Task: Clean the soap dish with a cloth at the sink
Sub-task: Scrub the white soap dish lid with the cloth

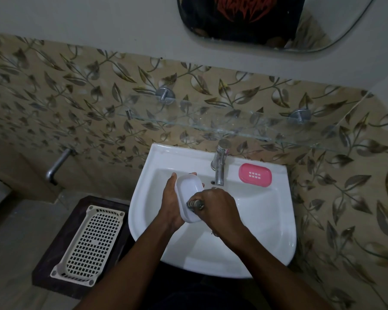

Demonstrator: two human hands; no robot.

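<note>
My left hand (170, 204) holds a white oval soap dish base (188, 193) tilted over the white sink (267, 220), fingers wrapped round its far rim. My right hand (217, 209) is closed around a small bunched grey cloth (195, 205) and presses it against the near end of the dish's inside. The pink slotted soap dish insert (255, 175) lies on the sink's back ledge, to the right of the tap.
A chrome tap (219, 163) stands at the sink's back centre, close to the dish. A glass shelf (233, 128) juts from the tiled wall above. A cream perforated basket (90, 240) sits on a dark stand left of the sink. A mirror (273, 21) hangs above.
</note>
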